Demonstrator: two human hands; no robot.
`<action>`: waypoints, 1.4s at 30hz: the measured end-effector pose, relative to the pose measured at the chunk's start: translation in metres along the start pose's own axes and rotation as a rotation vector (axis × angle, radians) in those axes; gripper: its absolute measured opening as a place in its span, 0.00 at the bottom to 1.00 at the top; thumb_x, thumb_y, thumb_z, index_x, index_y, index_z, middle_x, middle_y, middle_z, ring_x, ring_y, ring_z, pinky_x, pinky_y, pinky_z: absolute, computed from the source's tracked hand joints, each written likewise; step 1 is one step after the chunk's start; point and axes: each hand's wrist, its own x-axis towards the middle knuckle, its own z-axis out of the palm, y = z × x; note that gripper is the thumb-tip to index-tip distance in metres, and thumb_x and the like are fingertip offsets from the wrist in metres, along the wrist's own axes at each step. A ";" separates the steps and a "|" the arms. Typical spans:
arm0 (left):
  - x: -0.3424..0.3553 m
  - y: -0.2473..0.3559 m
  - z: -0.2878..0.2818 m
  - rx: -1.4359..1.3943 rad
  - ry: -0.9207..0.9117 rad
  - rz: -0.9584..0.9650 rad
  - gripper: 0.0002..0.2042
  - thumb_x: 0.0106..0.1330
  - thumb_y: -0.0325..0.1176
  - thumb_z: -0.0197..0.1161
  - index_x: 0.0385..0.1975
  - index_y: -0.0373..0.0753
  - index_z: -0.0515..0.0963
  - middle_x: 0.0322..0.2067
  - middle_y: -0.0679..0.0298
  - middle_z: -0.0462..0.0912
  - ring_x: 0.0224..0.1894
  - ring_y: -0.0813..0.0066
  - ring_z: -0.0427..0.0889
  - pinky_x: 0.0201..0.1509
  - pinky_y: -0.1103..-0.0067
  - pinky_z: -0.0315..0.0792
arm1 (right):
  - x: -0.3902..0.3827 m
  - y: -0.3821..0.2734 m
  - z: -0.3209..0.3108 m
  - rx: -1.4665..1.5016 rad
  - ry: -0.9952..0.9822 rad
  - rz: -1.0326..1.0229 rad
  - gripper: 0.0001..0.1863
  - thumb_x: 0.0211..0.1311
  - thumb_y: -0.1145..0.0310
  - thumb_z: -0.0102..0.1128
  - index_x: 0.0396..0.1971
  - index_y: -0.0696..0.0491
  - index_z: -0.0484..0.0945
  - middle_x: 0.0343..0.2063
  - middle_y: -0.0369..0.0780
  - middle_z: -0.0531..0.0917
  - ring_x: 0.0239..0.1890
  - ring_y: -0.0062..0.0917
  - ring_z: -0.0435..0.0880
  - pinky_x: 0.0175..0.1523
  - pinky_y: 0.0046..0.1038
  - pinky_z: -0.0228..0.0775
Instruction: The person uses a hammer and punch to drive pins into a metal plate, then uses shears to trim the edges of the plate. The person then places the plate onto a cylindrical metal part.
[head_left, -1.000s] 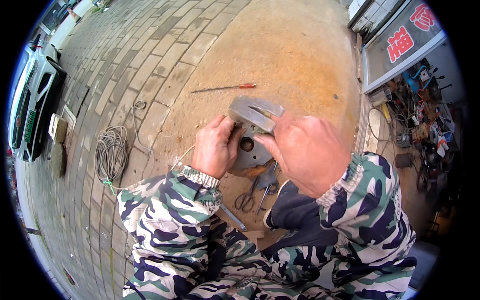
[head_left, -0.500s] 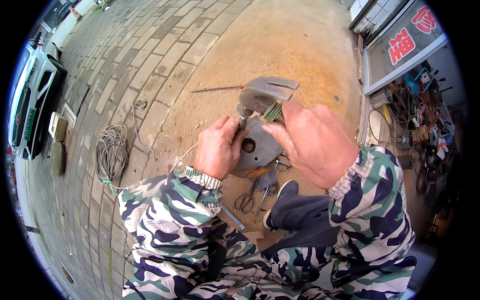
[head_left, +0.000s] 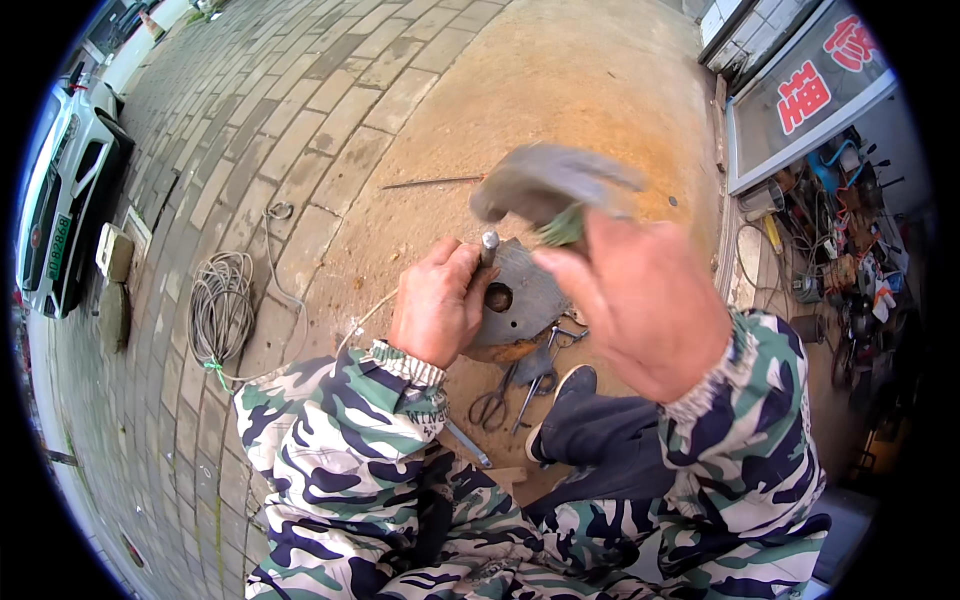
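Note:
My left hand (head_left: 428, 308) is closed around a metal punch (head_left: 490, 243), its round top showing above the fingers. Its lower end is hidden by my hand. Beneath lies a flat grey metal plate (head_left: 535, 285) with a dark round hole beside my fingertips and a smaller hole near its edge. My right hand (head_left: 640, 305) grips a claw hammer (head_left: 545, 185), blurred by motion, with green wrapping by its head. The hammer head hangs just above the punch, apart from it.
Scissors (head_left: 490, 408) and other small hand tools lie between the plate and my dark shoe (head_left: 575, 385). A thin rod (head_left: 430, 182) rests on the ground beyond. Coiled cable (head_left: 220, 312) is at left, a parked white car (head_left: 65, 200) farther off. Cluttered tools (head_left: 855, 260) fill the doorway at right.
The hammer has lifted off the punch and swung slightly right, baring the punch's top. My right hand has moved with it, while my left hand stays nearly in place.

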 end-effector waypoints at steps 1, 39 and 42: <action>0.000 -0.003 -0.002 0.009 0.013 0.000 0.06 0.62 0.30 0.66 0.36 0.37 0.79 0.31 0.50 0.78 0.33 0.45 0.80 0.35 0.61 0.75 | 0.001 -0.002 -0.001 -0.053 -0.058 0.019 0.16 0.68 0.63 0.60 0.40 0.64 0.74 0.23 0.54 0.80 0.27 0.54 0.80 0.34 0.47 0.72; 0.007 0.013 -0.001 0.019 -0.033 -0.025 0.07 0.60 0.28 0.67 0.36 0.36 0.80 0.30 0.52 0.79 0.32 0.48 0.81 0.35 0.64 0.74 | -0.034 0.053 0.044 0.342 0.273 0.158 0.09 0.66 0.68 0.63 0.35 0.60 0.80 0.22 0.47 0.81 0.21 0.38 0.82 0.25 0.32 0.73; 0.000 0.000 -0.006 0.038 -0.003 -0.007 0.07 0.60 0.29 0.67 0.36 0.36 0.79 0.30 0.51 0.78 0.32 0.46 0.80 0.35 0.61 0.73 | -0.011 0.015 0.020 0.251 0.322 -0.157 0.12 0.67 0.66 0.61 0.38 0.62 0.78 0.25 0.50 0.83 0.24 0.43 0.84 0.30 0.36 0.75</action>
